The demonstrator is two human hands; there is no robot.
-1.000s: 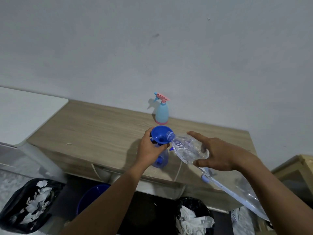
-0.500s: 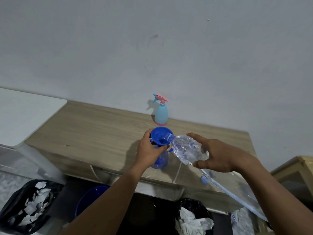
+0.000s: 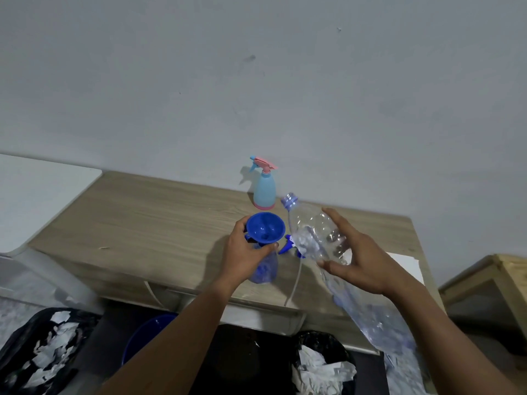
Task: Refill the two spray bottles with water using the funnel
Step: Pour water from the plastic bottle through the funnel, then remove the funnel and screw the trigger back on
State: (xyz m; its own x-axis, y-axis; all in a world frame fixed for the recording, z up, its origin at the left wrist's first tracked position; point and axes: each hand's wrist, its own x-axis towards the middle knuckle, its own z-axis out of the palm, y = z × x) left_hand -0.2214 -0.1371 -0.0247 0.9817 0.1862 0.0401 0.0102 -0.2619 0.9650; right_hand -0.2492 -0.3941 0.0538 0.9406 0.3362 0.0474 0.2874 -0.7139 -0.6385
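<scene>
A blue funnel (image 3: 265, 230) sits in the neck of a blue translucent spray bottle (image 3: 263, 270) near the wooden table's (image 3: 159, 223) front edge. My left hand (image 3: 245, 259) grips the funnel's stem and the bottle's top. My right hand (image 3: 362, 259) holds a large clear water bottle (image 3: 313, 235), its open mouth raised up and to the right of the funnel. A blue spray head (image 3: 288, 245) with its white tube (image 3: 293, 283) lies on the table behind that bottle. A light blue spray bottle (image 3: 264, 192) with a pink trigger stands capped by the wall.
A white sheet (image 3: 406, 265) lies on the table's right side. Below the front edge are a blue bucket (image 3: 142, 337) and two black bins of torn paper (image 3: 42, 352), (image 3: 322, 366). A white surface (image 3: 37, 189) stands at left, a wooden frame (image 3: 502, 280) at right.
My right hand has tipped the water bottle back up, lifting its mouth away from the funnel and to the right. My left hand keeps its hold on funnel and bottle.
</scene>
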